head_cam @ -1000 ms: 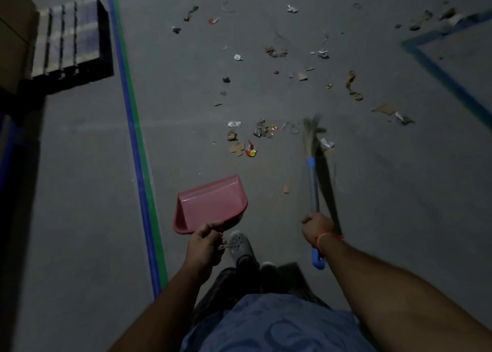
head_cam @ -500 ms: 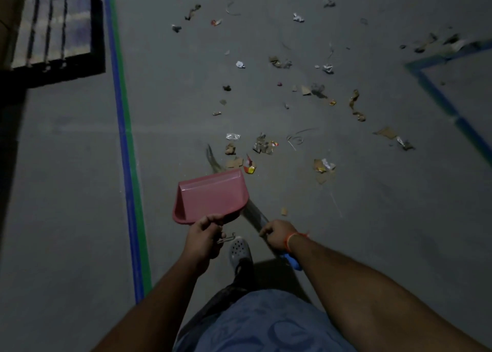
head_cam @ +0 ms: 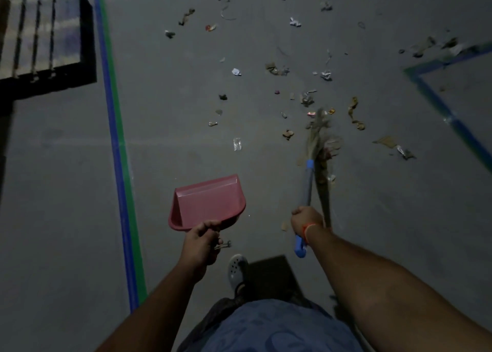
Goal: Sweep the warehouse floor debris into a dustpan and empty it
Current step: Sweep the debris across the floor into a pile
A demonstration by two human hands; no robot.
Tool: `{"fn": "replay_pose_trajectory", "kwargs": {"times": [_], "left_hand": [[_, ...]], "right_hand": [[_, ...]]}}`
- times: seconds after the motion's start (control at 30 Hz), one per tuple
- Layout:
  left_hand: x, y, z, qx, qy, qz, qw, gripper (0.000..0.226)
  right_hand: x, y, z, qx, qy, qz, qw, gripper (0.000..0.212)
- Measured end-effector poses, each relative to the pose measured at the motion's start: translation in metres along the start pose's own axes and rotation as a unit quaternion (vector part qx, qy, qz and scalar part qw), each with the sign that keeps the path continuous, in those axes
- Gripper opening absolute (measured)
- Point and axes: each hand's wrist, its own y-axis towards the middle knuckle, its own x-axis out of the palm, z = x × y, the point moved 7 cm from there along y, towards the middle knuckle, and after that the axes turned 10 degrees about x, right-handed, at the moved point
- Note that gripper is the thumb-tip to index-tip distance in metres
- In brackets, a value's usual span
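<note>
Pretty dim in here, but you can make it out; the left hand [head_cam: 200, 238] is curled around the handle of a pink dustpan [head_cam: 209, 202], holding it up off the grey floor [head_cam: 66, 178] with the open mouth facing away from the person; something small and metal, maybe keys [head_cam: 223, 245], pokes out of that same fist, can't tell exactly what it is.

The right hand [head_cam: 306, 218] is wrapped tight around the broom [head_cam: 308, 184], gripping the grey shaft near its blue end cap, with an orange wristband [head_cam: 308, 230] just behind the knuckles; the shaft runs forward and the bristles [head_cam: 318, 136] are down on the floor, blurry, sitting right in a little clump of scraps.

The debris [head_cam: 277, 69] is scattered all over the floor ahead, bits of paper, wrappers and cardboard; most of it lies beyond the dustpan and to its right, well apart from it; a clear wrapper [head_cam: 237, 143] lies alone between the pan and the main mess.

Off to the left a blue and green stripe [head_cam: 117, 149] runs along the floor, with a wooden pallet [head_cam: 45, 32] at the top left corner; another taped outline [head_cam: 436, 99] sits at the right; a light clog [head_cam: 237, 270] shows below the dustpan.
</note>
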Motion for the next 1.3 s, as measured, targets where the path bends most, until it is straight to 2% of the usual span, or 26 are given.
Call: {"fn": "replay_pose_trajectory", "kwargs": {"times": [0.17, 0.3, 0.43, 0.53, 0.63, 0.8, 0.9, 0.97, 1.07, 1.17, 1.3], "left_hand": [[0.041, 0.01, 0.009, 0.004, 0.01, -0.012, 1.0, 0.024], [0.083, 0.008, 0.006, 0.003, 0.007, -0.003, 1.0, 0.026], [0.124, -0.003, -0.002, 0.004, -0.022, 0.042, 0.999, 0.024], [0.155, -0.02, -0.01, 0.007, -0.05, 0.094, 0.994, 0.023], [0.186, -0.036, -0.016, 0.009, -0.07, 0.131, 0.989, 0.023], [0.225, -0.062, -0.024, 0.03, -0.116, 0.173, 0.978, 0.023], [0.238, -0.076, -0.034, 0.031, -0.113, 0.188, 0.975, 0.024], [0.244, -0.087, -0.043, 0.027, -0.109, 0.199, 0.974, 0.024], [0.254, -0.105, -0.057, 0.031, -0.107, 0.212, 0.971, 0.024], [0.266, -0.127, -0.077, 0.036, -0.107, 0.226, 0.968, 0.024], [0.296, -0.165, -0.112, 0.041, -0.127, 0.233, 0.963, 0.025]], "right_hand": [[-0.007, 0.003, 0.034, -0.028, -0.041, -0.034, 0.998, 0.032], [-0.005, 0.013, 0.045, -0.086, -0.084, -0.106, 0.987, 0.04], [-0.016, 0.036, 0.023, -0.114, -0.106, -0.164, 0.974, 0.041], [-0.031, 0.062, 0.0, -0.104, -0.085, -0.205, 0.969, 0.037], [-0.046, 0.1, -0.01, -0.083, -0.052, -0.2, 0.975, 0.025], [-0.097, 0.122, -0.004, -0.093, -0.071, -0.11, 0.987, 0.03], [-0.118, 0.123, 0.026, -0.094, -0.1, -0.119, 0.983, 0.03], [-0.128, 0.123, 0.058, -0.09, -0.108, -0.097, 0.985, 0.027], [-0.133, 0.116, 0.105, -0.12, -0.13, -0.118, 0.977, 0.035], [-0.134, 0.103, 0.147, -0.167, -0.173, -0.171, 0.955, 0.04], [-0.142, 0.076, 0.204, -0.226, -0.24, -0.203, 0.922, 0.036]]}}
